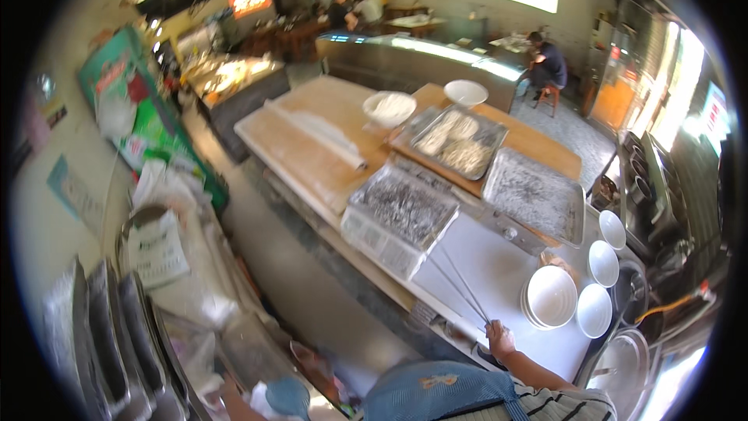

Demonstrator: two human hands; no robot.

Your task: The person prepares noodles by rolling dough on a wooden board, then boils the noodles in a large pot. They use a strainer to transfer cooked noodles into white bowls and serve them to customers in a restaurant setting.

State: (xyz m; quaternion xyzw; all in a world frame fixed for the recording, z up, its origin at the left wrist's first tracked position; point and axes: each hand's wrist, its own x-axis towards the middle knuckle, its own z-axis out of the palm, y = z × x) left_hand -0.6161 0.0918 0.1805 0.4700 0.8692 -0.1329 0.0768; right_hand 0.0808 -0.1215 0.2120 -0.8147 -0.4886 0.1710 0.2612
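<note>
My right hand (501, 339) is closed around the near ends of a pair of long sticks (461, 283), which reach over the pale counter towards a floured metal tray (403, 204). My left hand (229, 392) is low at the left, beside a clear plastic bag (201, 362); it is blurred, and whether it holds anything cannot be made out. A stack of white bowls (549, 297) stands right of my right hand. Farther back, portions of noodles (464, 155) lie in another metal tray (495, 168).
A second floured tray (534, 196), a bowl of pale food (390, 109) and a rolling pin (350, 155) on a wooden board (292, 146) are on the worktop. More bowls (594, 311) line its right edge. Upright metal trays (137, 333) stand at left. A person (548, 64) sits on a stool beyond.
</note>
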